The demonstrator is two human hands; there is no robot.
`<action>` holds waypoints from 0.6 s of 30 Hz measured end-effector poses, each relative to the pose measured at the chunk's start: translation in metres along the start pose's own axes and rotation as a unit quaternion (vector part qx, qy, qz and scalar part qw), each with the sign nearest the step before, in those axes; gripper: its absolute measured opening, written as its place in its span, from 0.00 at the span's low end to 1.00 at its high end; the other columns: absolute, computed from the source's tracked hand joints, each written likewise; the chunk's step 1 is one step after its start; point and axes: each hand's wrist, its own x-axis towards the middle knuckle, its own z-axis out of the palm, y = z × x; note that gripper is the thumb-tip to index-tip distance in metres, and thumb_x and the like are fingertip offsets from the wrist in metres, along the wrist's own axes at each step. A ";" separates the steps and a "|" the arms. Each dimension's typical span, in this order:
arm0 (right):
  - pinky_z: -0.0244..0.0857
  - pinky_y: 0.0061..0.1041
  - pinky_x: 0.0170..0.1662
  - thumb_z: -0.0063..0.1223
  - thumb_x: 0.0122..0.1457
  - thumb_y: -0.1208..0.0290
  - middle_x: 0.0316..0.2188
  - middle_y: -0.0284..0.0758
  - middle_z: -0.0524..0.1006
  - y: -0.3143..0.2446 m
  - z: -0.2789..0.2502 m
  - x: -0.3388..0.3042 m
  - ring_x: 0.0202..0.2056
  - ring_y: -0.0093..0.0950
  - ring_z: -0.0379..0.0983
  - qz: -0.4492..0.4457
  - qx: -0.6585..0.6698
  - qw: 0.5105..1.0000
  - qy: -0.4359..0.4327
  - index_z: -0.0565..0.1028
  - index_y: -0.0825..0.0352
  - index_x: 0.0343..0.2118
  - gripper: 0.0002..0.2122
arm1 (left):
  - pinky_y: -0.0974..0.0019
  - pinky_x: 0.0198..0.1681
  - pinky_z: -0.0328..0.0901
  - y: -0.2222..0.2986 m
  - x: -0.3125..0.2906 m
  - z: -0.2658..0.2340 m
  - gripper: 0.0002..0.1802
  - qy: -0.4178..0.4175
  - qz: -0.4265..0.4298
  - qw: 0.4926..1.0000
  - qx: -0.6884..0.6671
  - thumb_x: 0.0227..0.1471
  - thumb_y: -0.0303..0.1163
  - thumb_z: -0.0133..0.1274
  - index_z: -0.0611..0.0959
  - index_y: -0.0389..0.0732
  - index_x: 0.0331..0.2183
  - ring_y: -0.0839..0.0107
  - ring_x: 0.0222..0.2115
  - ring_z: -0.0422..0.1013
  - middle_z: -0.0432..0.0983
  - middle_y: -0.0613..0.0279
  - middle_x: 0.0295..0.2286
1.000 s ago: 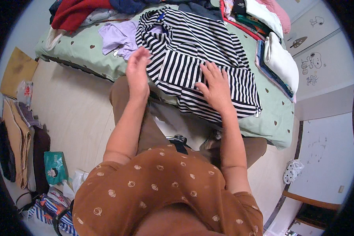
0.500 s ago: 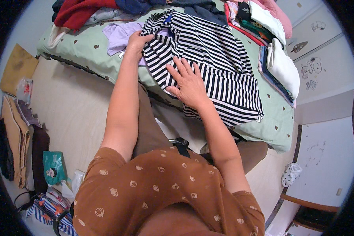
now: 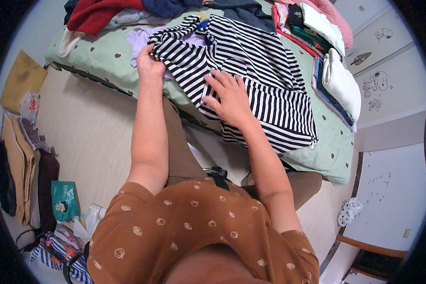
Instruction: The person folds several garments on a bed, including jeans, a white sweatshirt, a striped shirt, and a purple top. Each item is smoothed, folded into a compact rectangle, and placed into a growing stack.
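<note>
A black-and-white striped shirt (image 3: 270, 71) lies spread over the near side of the bed, its lower part hanging toward the edge. With my left hand (image 3: 150, 65) I grip the shirt's left part, fingers closed on the striped cloth and partly hidden by it. My right hand (image 3: 229, 97) rests flat on the middle of the shirt, fingers spread. Beneath the shirt's left part shows a lilac garment (image 3: 137, 40). Something blue (image 3: 202, 26) shows at the shirt's neck opening.
The green bedspread (image 3: 99, 64) has dark hearts. Folded clothes, with a white one (image 3: 338, 80) on top, are stacked on the right. A red garment (image 3: 97, 16) and others are heaped at the far left. Bags and a green packet (image 3: 64, 201) stand on the left floor.
My left hand has moved left and slightly nearer, drawing the striped cloth out that way over the lilac garment. My right hand has stayed nearly in place on the shirt.
</note>
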 end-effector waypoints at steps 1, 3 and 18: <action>0.47 0.51 0.65 0.55 0.56 0.51 0.63 0.37 0.64 -0.002 -0.004 0.009 0.64 0.41 0.57 0.006 0.023 1.000 0.004 0.70 0.58 0.58 0.27 | 0.46 0.51 0.70 0.002 0.005 -0.002 0.15 -0.025 -0.004 1.000 0.001 0.54 0.26 0.49 0.77 0.31 0.43 0.52 0.43 0.76 0.79 0.47 0.42; 0.49 0.50 0.64 0.52 0.59 0.53 0.63 0.36 0.64 -0.004 0.001 0.024 0.64 0.40 0.58 -0.015 -0.010 0.999 0.040 0.70 0.60 0.58 0.26 | 0.48 0.50 0.70 0.002 0.011 -0.002 0.14 -0.061 -0.005 0.998 -0.009 0.57 0.29 0.47 0.78 0.32 0.43 0.52 0.43 0.76 0.79 0.48 0.42; 0.55 0.30 0.63 0.40 0.68 0.52 0.57 0.40 0.71 0.031 0.013 0.021 0.59 0.33 0.65 0.162 0.552 0.805 0.149 0.68 0.68 0.59 0.25 | 0.69 0.42 0.69 -0.036 -0.109 0.068 0.09 -0.366 0.175 0.841 0.359 0.48 0.24 0.55 0.82 0.37 0.35 0.69 0.38 0.76 0.80 0.63 0.41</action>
